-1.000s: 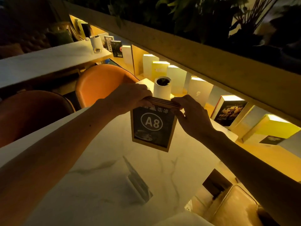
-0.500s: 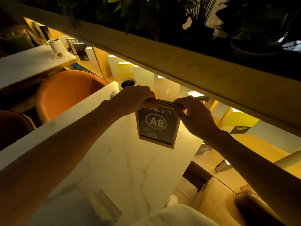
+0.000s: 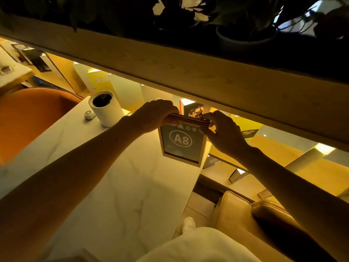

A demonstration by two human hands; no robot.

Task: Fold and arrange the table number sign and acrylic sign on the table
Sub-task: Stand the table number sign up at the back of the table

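Wood-framed A8 sign [image 3: 182, 146] now hangs over the counter [image 3: 117, 186] edge, nearer the white cup [image 3: 106, 108]; my left hand [image 3: 153, 115] and right hand [image 3: 222, 132] grip its folded top; placement comes next.

A café: marble table [image 3: 117, 186] with A8 table number sign [image 3: 182, 146].

Between the fingers [image 3: 204, 130], the table number sign [image 3: 182, 146] shows a pale wooden frame around a dark, glossy panel. Beneath them the table [image 3: 117, 186] looks like smooth, veined marble.
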